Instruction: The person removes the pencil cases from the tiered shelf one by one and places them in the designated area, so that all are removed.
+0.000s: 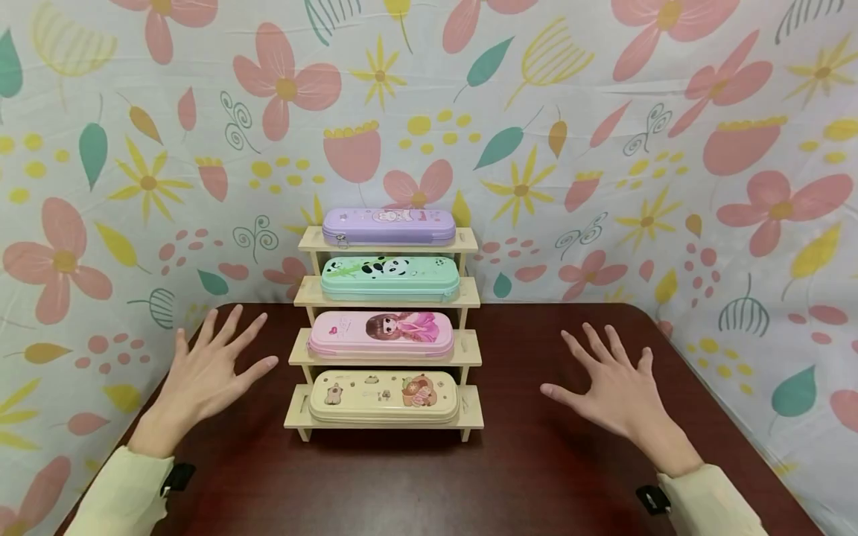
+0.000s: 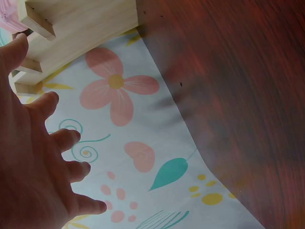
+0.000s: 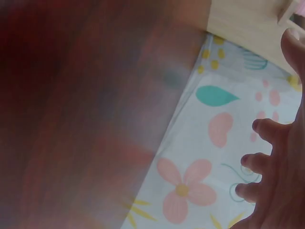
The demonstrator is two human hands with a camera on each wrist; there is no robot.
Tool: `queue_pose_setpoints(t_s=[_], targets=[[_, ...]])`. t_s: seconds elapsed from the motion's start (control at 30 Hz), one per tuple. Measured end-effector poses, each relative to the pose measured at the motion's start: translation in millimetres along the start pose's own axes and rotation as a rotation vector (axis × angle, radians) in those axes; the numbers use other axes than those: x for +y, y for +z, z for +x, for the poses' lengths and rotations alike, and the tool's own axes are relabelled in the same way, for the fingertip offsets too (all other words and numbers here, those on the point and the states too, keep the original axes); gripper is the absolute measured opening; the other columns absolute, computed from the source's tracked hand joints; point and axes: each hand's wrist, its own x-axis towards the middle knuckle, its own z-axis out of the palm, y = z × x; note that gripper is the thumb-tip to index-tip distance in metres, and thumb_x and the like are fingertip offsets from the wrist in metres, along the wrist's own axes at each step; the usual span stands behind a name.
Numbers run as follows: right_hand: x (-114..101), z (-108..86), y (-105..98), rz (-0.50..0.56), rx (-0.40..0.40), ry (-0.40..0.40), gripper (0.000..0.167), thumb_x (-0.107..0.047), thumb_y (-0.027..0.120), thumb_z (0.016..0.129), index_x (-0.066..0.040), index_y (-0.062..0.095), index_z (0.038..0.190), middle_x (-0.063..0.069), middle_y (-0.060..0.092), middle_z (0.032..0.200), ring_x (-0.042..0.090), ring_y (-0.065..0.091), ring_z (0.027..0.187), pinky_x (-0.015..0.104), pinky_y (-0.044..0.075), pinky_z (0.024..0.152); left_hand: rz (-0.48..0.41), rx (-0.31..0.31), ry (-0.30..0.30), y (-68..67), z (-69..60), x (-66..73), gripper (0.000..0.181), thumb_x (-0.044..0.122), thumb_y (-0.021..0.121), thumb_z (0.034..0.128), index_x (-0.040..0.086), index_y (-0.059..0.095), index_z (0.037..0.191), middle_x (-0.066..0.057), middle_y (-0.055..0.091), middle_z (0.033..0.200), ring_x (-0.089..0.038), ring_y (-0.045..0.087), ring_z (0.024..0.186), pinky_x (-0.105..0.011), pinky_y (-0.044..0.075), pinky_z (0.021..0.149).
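Note:
A stepped wooden rack (image 1: 295, 418) carries a pencil case on each level: purple (image 1: 389, 227) on top, then mint green with pandas (image 1: 390, 278), pink with a doll figure (image 1: 380, 335), and cream with small animals (image 1: 385, 397) lowest. My left hand (image 1: 204, 372), fingers spread, is left of the rack and holds nothing. My right hand (image 1: 613, 387) is spread too, well to the rack's right, touching no case. The left wrist view has the left hand (image 2: 40, 152) near the rack's wood (image 2: 95, 28); the right wrist view shows the right hand (image 3: 281, 157) likewise.
The rack stands on a dark red-brown table (image 1: 402, 484). Behind it and along both sides hangs a white cloth (image 1: 429, 97) printed with pink, yellow and green flowers and leaves. Both sleeves (image 1: 124, 491) are pale, with a black strap (image 1: 177, 477) at the left wrist.

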Motion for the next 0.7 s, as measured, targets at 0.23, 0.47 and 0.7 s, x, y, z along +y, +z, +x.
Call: queue_pose_setpoints(t_s=[0.23,0.47,0.7], targets=[[-13.8,-9.9,3.3,0.032,0.003,-0.017,0.111,-0.090,0.056,0.083,-0.026,0.028,0.169,0.020,0.026,0.170,0.046,0.010,0.158,0.089,0.010,0.104,-0.018,0.021,0.023,-1.2,1.4,6.2,0.088,0.068,0.058,0.0987,0.022,0.031,0.169,-0.025,0.026,0.169,-0.054,0.010,0.155,-0.087,0.005,0.108],[-33.3,-15.1,2.7,0.103,0.039,-0.048,0.116,-0.090,0.063,0.079,-0.029,0.026,0.170,0.016,0.023,0.172,0.040,0.016,0.158,0.081,0.028,0.105,-0.088,0.012,0.025,-3.7,6.2,14.5,0.100,0.070,0.064,0.0944,0.021,0.021,0.171,-0.023,0.024,0.170,-0.051,0.012,0.155,-0.081,0.010,0.114],[-55.5,-19.0,2.1,0.157,0.085,-0.092,0.113,-0.089,0.066,0.078,-0.032,0.030,0.169,0.012,0.031,0.169,0.039,0.031,0.151,0.077,0.037,0.098,-0.210,0.019,0.039,-6.2,10.2,22.2,0.108,0.067,0.073,0.0905,0.025,0.016,0.172,-0.019,0.023,0.172,-0.046,0.018,0.156,-0.072,0.017,0.119]])
